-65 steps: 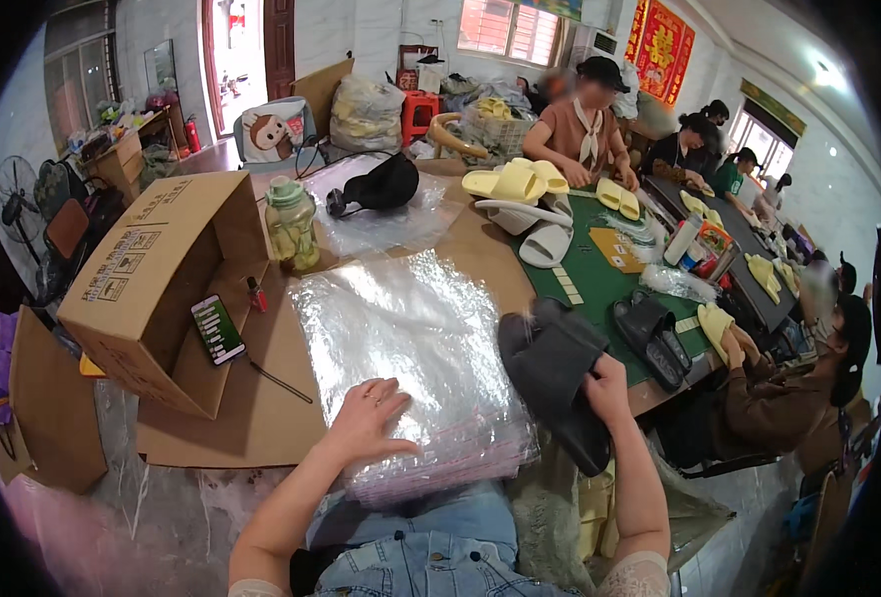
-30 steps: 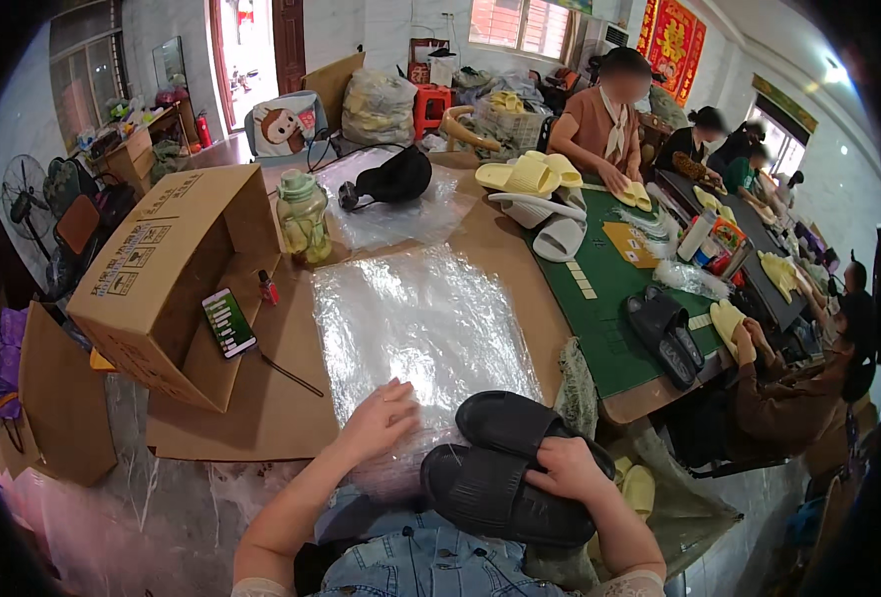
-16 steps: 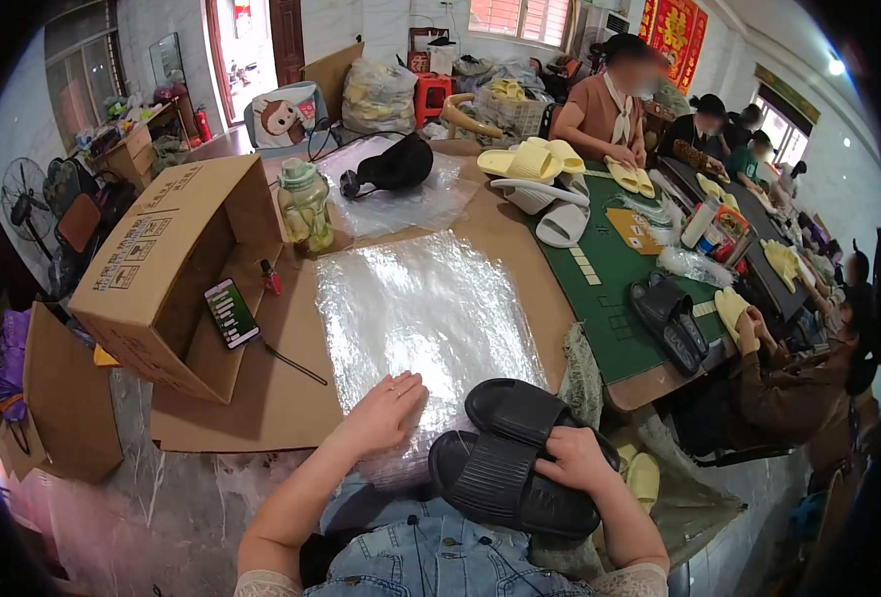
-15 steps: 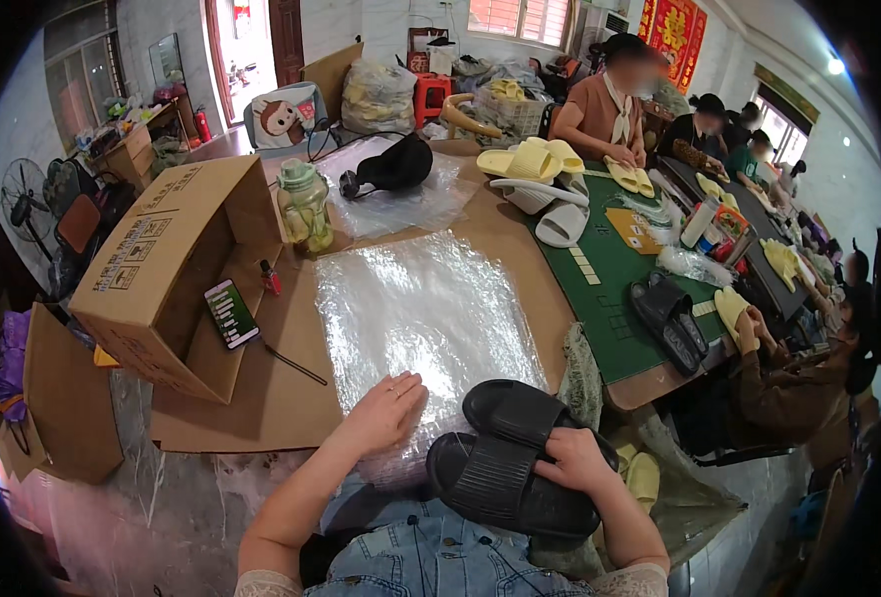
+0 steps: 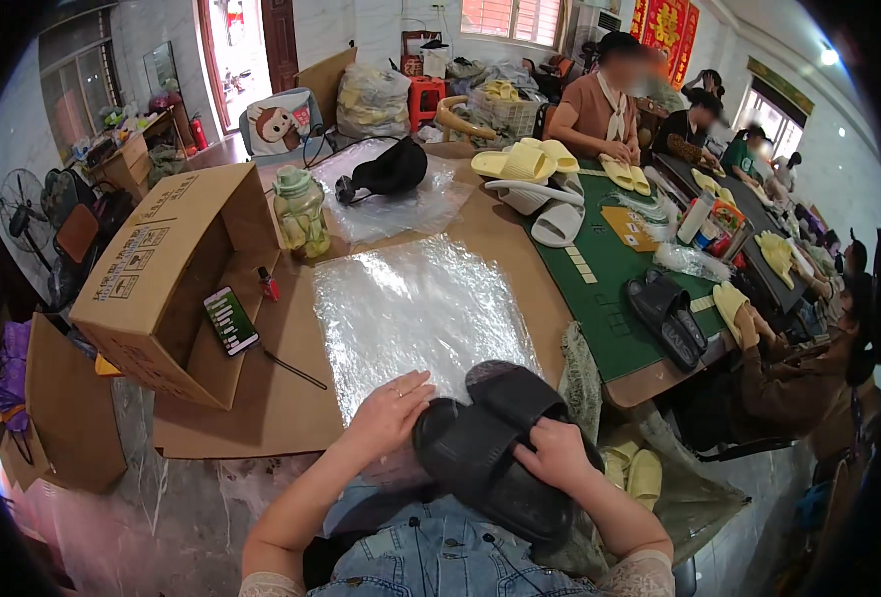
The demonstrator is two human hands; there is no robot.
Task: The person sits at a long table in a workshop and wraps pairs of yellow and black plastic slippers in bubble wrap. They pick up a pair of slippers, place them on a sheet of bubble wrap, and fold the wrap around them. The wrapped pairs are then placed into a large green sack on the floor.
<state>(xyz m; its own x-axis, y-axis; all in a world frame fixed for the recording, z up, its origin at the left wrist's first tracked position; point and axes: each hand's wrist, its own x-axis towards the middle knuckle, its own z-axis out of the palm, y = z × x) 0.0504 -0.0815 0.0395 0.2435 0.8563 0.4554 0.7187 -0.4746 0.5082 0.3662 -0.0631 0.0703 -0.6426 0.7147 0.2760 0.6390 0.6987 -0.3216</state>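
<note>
A pair of black slide slippers (image 5: 467,455) is held at the near edge of the table, above my lap. My right hand (image 5: 557,457) is closed round their right side, its fingers over the edge of one slipper; some fingertips are hidden. Under the slippers' far end lies a stack of clear plastic bags (image 5: 415,308), shiny and roughly square. My left hand (image 5: 392,410) rests flat on the near left part of that stack, fingers stretched out toward the slippers. Its fingertips are close beside the left slipper, and I cannot tell whether they touch.
On the left, an open cardboard box (image 5: 167,279) lies sideways with a phone (image 5: 230,320) at its mouth. Behind the bags stand a glass jar (image 5: 302,214) and a black cap (image 5: 392,171). Yellow slippers (image 5: 522,161) and co-workers occupy the right.
The black slippers have moved slightly left and tipped more upright, with my right hand moving along. My left hand has shifted a little right, closer to them.
</note>
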